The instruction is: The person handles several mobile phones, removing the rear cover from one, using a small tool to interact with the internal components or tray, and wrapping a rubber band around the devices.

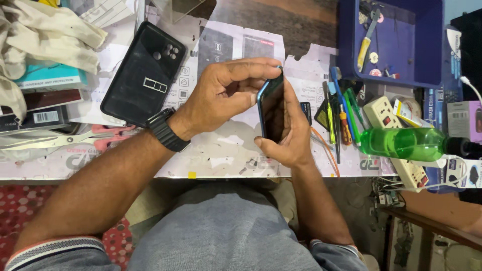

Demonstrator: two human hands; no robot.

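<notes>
Both hands grip a phone (269,108) held on edge: left hand (223,95) pinching its top from nine o'clock, right hand (291,135) cupping it from four o'clock.

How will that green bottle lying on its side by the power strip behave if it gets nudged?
The green bottle lies on its side, so its round body would probably roll. It rests partly across the white power strip, which may check that roll. It looks like thin see-through plastic, likely light and easily shifted; how full it is cannot be told.
</notes>
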